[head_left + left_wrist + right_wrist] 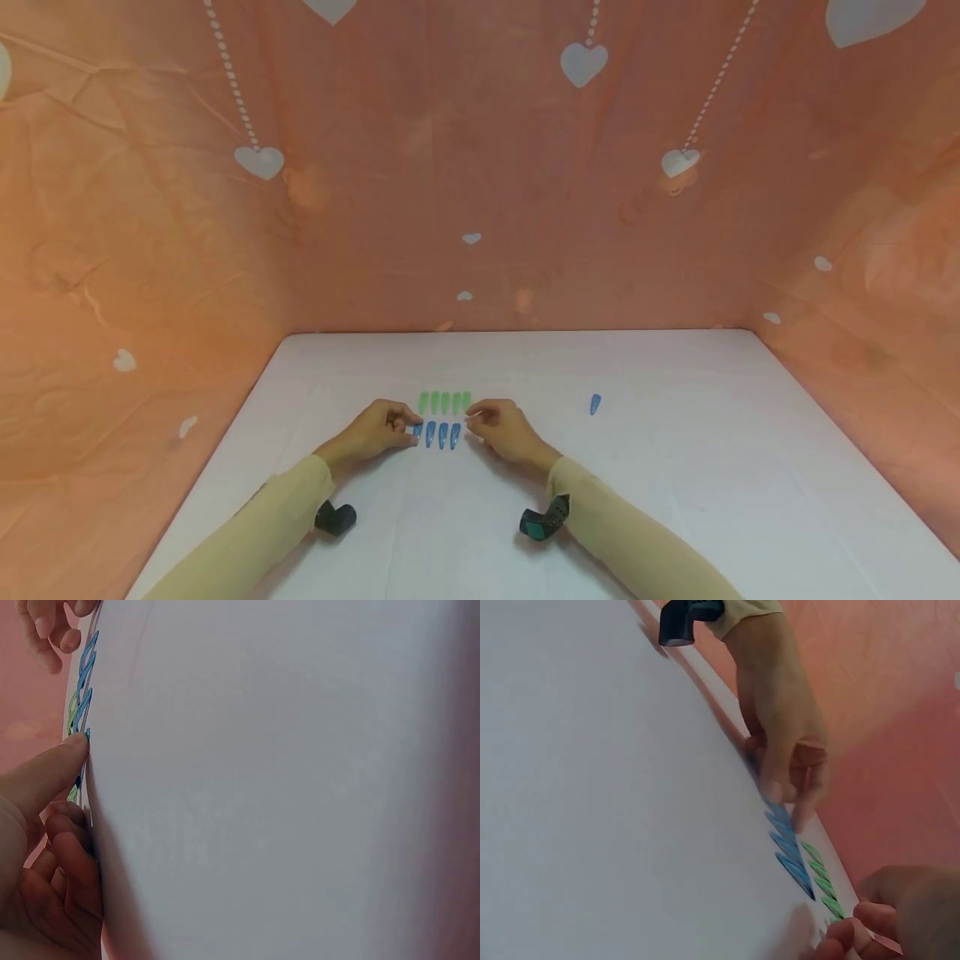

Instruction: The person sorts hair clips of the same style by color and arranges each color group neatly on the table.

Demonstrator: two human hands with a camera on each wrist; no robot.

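Several blue teardrop-shaped hair clips (pixel 443 435) lie side by side in a short row on the white table. Just behind them runs a row of light green hair clips (pixel 446 402) of the same shape. My left hand (pixel 378 429) pinches the leftmost blue hair clip (pixel 417 432) between thumb and index finger, and the thumb hides part of it in the left wrist view. At the right end of the rows is my right hand (pixel 504 425), its fingers loosely bent, with the index fingertip right at the last green clip. Nothing shows between its fingertips.
A single blue hair clip (pixel 596 404) lies apart on the right side of the white table (pixel 712 467). Dark wrist devices (pixel 546 521) sit at both sleeves. An orange cloth (pixel 525 183) with white hearts hangs behind the table and along its sides.
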